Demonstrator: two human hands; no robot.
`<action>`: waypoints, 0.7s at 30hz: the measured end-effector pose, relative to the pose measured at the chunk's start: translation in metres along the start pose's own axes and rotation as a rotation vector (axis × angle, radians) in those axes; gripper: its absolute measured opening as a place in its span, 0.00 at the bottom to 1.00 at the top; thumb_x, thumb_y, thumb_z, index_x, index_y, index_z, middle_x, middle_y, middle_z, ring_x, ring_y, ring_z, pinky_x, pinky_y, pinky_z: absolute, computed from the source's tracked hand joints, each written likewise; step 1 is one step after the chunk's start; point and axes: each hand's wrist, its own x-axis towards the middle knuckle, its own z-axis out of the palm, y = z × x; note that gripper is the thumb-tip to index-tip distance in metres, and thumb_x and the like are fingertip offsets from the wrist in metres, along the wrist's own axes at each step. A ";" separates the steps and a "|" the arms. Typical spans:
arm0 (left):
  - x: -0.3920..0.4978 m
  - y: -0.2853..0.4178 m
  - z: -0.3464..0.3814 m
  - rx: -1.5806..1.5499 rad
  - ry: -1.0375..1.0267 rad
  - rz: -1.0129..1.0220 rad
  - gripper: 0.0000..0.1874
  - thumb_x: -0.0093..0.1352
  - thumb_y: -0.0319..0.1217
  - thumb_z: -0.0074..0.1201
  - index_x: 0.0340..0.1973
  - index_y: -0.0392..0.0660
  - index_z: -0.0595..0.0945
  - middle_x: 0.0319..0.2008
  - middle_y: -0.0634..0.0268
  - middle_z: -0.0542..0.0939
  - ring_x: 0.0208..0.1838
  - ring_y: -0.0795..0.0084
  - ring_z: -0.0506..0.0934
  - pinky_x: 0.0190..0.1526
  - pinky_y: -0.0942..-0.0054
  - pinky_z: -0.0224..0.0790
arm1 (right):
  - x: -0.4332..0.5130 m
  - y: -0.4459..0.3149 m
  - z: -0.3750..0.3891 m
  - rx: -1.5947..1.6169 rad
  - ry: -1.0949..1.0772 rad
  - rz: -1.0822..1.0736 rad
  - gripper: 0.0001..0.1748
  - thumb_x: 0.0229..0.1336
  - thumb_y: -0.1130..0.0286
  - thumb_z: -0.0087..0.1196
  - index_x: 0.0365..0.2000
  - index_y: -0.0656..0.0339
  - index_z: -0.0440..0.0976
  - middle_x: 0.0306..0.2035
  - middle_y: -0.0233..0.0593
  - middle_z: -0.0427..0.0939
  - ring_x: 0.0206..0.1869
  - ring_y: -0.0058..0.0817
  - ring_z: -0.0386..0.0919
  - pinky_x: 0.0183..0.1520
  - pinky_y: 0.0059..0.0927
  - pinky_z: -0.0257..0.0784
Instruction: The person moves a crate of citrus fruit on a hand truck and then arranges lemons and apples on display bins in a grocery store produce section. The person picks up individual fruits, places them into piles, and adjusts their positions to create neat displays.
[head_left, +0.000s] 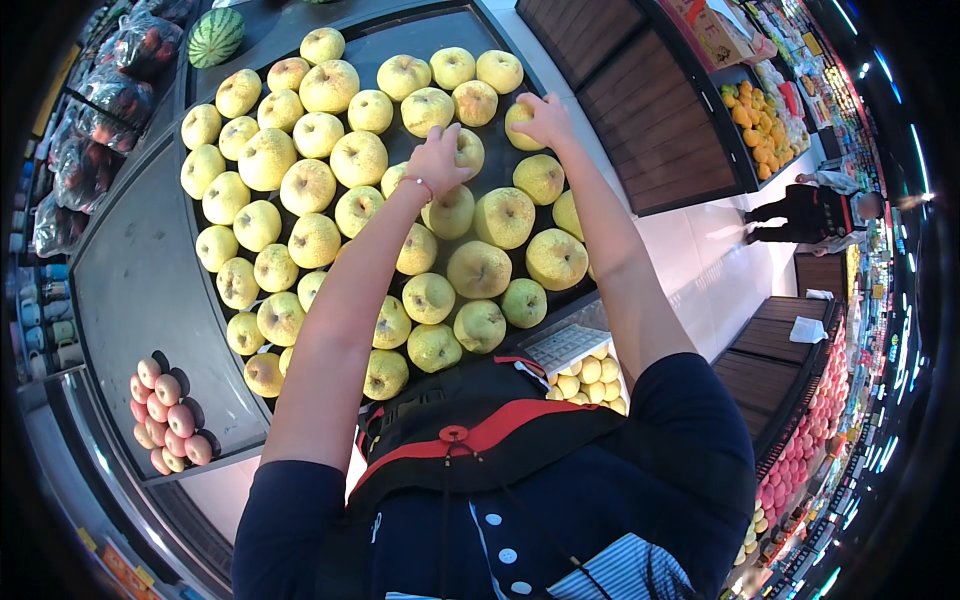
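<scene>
My left hand (441, 161), with a thin red bracelet at the wrist, reaches into the middle of a display of yellow-green round fruit, apples or round pears. Its fingers and thumb curl about the left side of one yellow fruit (470, 152) and partly hide it. At the display's right edge, my right hand (550, 121) has its thumb and fingers around another yellow fruit (519, 129). Below the hands sit more fruit, among them a large yellow fruit (505, 217) and a speckled one (538, 178). My left forearm hides several fruit in the middle.
The fruit stand on a dark display table (450, 34). A watermelon (216, 37) lies at the far left, beyond bagged produce (116, 105). Stacked pink apples (166, 416) sit at lower left. Wood-sided stands (645, 97) border the aisle at right, where a person (814, 214) stands.
</scene>
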 end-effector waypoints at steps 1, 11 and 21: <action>0.003 0.002 -0.004 -0.027 -0.025 0.002 0.46 0.58 0.44 0.65 0.70 0.49 0.64 0.64 0.50 0.68 0.57 0.43 0.77 0.58 0.54 0.72 | -0.007 0.004 0.000 -0.004 0.007 0.020 0.36 0.46 0.50 0.68 0.58 0.38 0.72 0.56 0.41 0.69 0.59 0.47 0.69 0.63 0.43 0.68; 0.011 0.035 0.024 -0.156 -0.063 0.129 0.47 0.54 0.42 0.69 0.68 0.47 0.66 0.66 0.54 0.68 0.59 0.50 0.76 0.60 0.58 0.71 | -0.025 0.011 0.026 0.157 0.192 0.013 0.39 0.43 0.52 0.68 0.60 0.40 0.70 0.64 0.45 0.66 0.66 0.48 0.65 0.67 0.43 0.64; -0.031 0.022 -0.020 -0.007 -0.017 0.142 0.27 0.65 0.39 0.60 0.57 0.42 0.77 0.56 0.53 0.80 0.55 0.51 0.79 0.56 0.57 0.72 | -0.029 -0.045 0.001 -0.049 0.239 -0.167 0.27 0.56 0.49 0.60 0.52 0.52 0.78 0.57 0.49 0.74 0.61 0.48 0.70 0.63 0.49 0.65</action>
